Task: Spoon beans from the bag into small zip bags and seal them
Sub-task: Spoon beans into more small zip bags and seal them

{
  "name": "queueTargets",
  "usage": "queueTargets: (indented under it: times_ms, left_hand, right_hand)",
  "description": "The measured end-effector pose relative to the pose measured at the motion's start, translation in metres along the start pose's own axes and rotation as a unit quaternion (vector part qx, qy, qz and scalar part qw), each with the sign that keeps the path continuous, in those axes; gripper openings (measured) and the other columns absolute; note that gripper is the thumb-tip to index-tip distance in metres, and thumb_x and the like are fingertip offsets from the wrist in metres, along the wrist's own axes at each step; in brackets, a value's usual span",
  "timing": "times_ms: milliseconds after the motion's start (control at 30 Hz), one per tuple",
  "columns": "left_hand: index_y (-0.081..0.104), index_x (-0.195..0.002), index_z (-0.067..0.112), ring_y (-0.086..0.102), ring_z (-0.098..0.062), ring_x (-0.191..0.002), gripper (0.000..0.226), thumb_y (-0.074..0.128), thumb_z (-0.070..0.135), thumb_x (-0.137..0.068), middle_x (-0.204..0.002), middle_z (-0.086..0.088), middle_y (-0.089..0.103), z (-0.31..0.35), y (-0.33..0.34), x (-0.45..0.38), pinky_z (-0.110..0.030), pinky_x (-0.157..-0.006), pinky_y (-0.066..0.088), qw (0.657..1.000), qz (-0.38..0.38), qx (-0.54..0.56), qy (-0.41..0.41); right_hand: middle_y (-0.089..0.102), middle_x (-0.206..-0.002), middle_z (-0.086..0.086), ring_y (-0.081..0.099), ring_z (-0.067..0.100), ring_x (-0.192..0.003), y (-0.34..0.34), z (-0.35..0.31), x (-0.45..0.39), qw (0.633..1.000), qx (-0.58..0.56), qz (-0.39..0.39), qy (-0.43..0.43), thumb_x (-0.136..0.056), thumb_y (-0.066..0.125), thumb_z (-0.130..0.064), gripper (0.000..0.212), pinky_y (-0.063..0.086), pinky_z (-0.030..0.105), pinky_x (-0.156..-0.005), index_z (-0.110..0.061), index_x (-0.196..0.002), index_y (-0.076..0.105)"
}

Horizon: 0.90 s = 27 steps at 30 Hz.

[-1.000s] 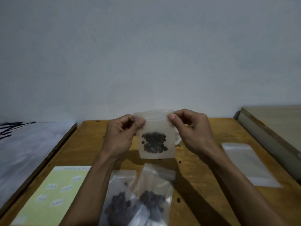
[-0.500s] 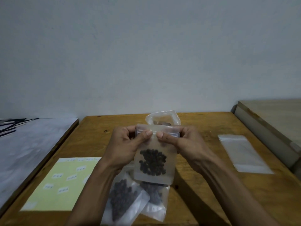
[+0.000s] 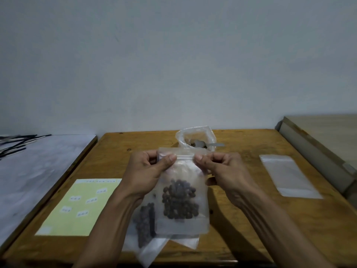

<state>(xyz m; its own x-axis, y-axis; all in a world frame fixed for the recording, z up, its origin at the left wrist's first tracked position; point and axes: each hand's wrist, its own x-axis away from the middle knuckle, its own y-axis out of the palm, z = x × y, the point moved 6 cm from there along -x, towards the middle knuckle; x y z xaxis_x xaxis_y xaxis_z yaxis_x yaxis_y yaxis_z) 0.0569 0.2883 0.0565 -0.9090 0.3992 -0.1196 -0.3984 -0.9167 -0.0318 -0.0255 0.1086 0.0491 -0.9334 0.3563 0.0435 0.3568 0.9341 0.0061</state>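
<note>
Head view: both hands, left hand (image 3: 149, 171) and right hand (image 3: 222, 171), pinch the zip bag (image 3: 182, 192) top.

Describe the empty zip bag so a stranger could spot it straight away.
Start at the wooden table and look to its right side, near the pale board along that edge. The empty zip bag lies flat there on its own. Unlike the bag held in both hands and the filled bags near the front edge, it has no dark beans inside.
</note>
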Motion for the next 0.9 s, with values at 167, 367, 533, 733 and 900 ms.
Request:
queueTargets:
  times_ms: [167, 367, 533, 733, 900]
  left_hand:
    - [0.074, -0.080, 0.012, 0.066, -0.027, -0.064, 0.018, 0.083, 0.027, -0.082, -0.074, -0.013, 0.072, -0.037, -0.017, -0.009, -0.040, -0.062, 0.056, 0.973, 0.018, -0.226, -0.036]
    - [0.067, -0.097, 0.020, 0.061, -0.016, -0.080, 0.030, 0.083, 0.037, -0.078, -0.090, 0.001, 0.067, -0.059, -0.011, -0.021, -0.033, -0.071, 0.051, 0.907, 0.028, -0.421, -0.006]
    - [0.067, -0.123, 0.021, 0.064, -0.017, -0.106, 0.049, 0.079, 0.042, -0.081, -0.120, 0.000, 0.069, -0.058, -0.006, -0.022, -0.038, -0.091, 0.054, 0.883, 0.033, -0.468, 0.004]
    - [0.067, -0.124, 0.021, 0.064, -0.012, -0.102, 0.045, 0.078, 0.038, -0.084, -0.117, 0.002, 0.070, -0.035, 0.014, -0.032, -0.034, -0.092, 0.053, 0.898, 0.038, -0.436, 0.042]
    - [0.068, -0.120, 0.021, 0.060, 0.001, -0.088, 0.035, 0.076, 0.032, -0.087, -0.106, 0.007, 0.067, -0.010, 0.074, -0.046, -0.008, -0.068, 0.043, 0.914, 0.007, -0.387, 0.118]
  right_hand:
    - [0.073, -0.076, 0.003, 0.068, 0.013, -0.065, 0.008, 0.037, -0.010, 0.992, 0.112, 0.050, 0.011, -0.085, 0.076, -0.021, 0.010, 0.057, 0.028, -0.058, -0.012, -0.081, 0.072]
    - [0.071, -0.099, -0.008, 0.067, 0.011, -0.092, 0.020, 0.067, -0.020, 0.933, 0.346, 0.100, 0.000, -0.086, 0.072, -0.042, 0.037, 0.057, 0.042, -0.086, -0.032, -0.120, 0.061]
    - [0.060, -0.127, -0.012, 0.045, 0.012, -0.120, 0.021, 0.063, -0.014, 0.884, 0.453, 0.108, -0.039, -0.089, 0.062, -0.052, 0.045, 0.037, 0.038, -0.100, -0.034, -0.130, 0.056]
    - [0.061, -0.121, -0.016, 0.048, 0.009, -0.119, 0.006, 0.053, -0.020, 0.906, 0.401, 0.121, -0.056, -0.088, 0.065, -0.051, 0.039, 0.042, 0.040, -0.103, -0.038, -0.124, 0.059]
    - [0.061, -0.110, -0.018, 0.057, 0.010, -0.107, -0.046, 0.035, -0.023, 0.923, 0.336, 0.176, -0.057, -0.089, 0.068, -0.043, 0.035, 0.055, 0.043, -0.090, -0.034, -0.122, 0.062]
